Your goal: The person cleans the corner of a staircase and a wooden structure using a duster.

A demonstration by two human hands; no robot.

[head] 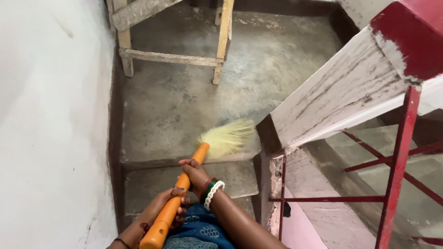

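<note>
Fingers of both hands clenched on the orange plastic broom handle [177,198]: right hand [196,174] higher, left hand [173,203] lower. Pale yellow bristle head [228,137] rests at the grey concrete landing's [184,101] edge. Landing looks patchy, stained; the steps below likely remain unswept.

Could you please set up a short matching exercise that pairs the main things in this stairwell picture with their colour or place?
Things:
1. Broom handle
2. Broom bristles
3. Wooden frame
4. Stair railing

Descriptions:
A. Red metal, at the right of the stairs
B. Orange, gripped by both the left hand and the right hand
C. Standing on the concrete landing, at the top of the view
D. Pale yellow, spread over the edge of the landing

Pairs: 1-B, 2-D, 3-C, 4-A
</note>
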